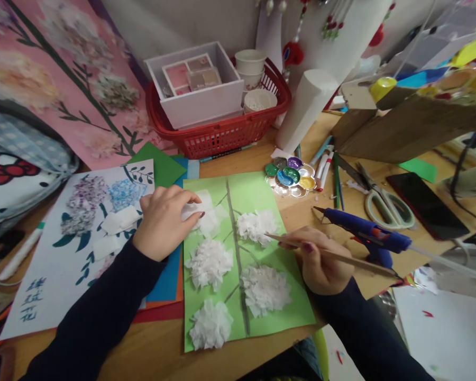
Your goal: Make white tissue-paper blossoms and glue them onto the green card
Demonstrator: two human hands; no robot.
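Observation:
At the upper left of the green sheet (257, 190), my left hand (164, 219) has its thumb and fingers closed on white tissue paper (210, 214). My right hand (327, 264) grips a slim wooden paintbrush (341, 257), with a dark tip at its far right end. The brush's pointed handle end reaches a ruffled white tissue flower (254, 227); whether it touches is unclear. More tissue flowers sit lower on the sheet, one at right (265, 290) and two at left (210, 264), beside a painted dark stem (238, 254).
Right of the sheet lie a paint palette (285, 177), markers (323, 169), a blue glue gun (365, 227), scissors (384, 203) and a phone (426, 203). A red basket (218, 137) stands behind. A flower picture (43, 286) lies left, near coloured paper (164, 283).

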